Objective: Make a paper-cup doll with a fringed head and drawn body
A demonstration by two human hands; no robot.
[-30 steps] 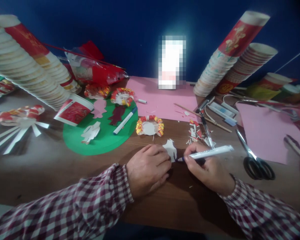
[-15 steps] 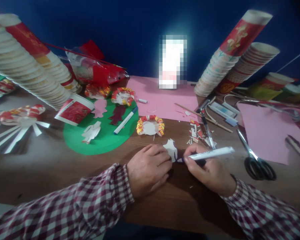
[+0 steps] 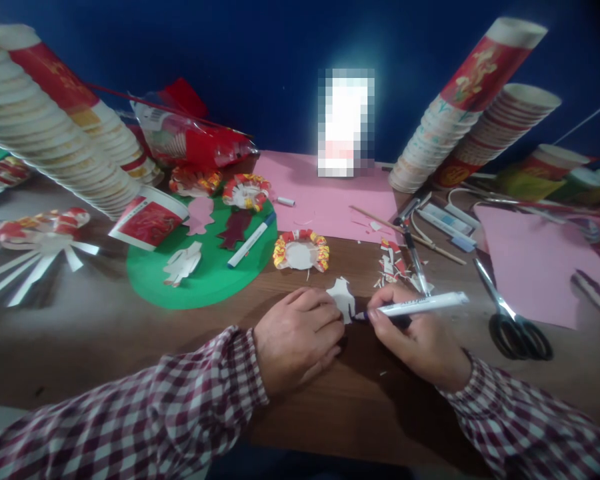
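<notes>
A small white paper cutout [image 3: 342, 300] lies on the brown table, its left side under the fingers of my left hand [image 3: 300, 337], which are closed together on it. My right hand [image 3: 415, 337] grips a white marker [image 3: 425, 305], its dark tip touching the lower right edge of the cutout, where a dark mark shows. Just beyond the cutout is a ring of red and yellow folded paper [image 3: 301, 255] with a pale centre.
Scissors [image 3: 513, 320] lie at the right, near paper scraps [image 3: 393, 263] and a pen [image 3: 417, 263]. A green sheet [image 3: 205, 293] at the left holds cutouts and a blue-capped marker [image 3: 251, 241]. Cup stacks [image 3: 445, 127] stand on both sides.
The marker tip in my right hand has moved very slightly up along the cutout's edge. My left hand has stayed in place.
</notes>
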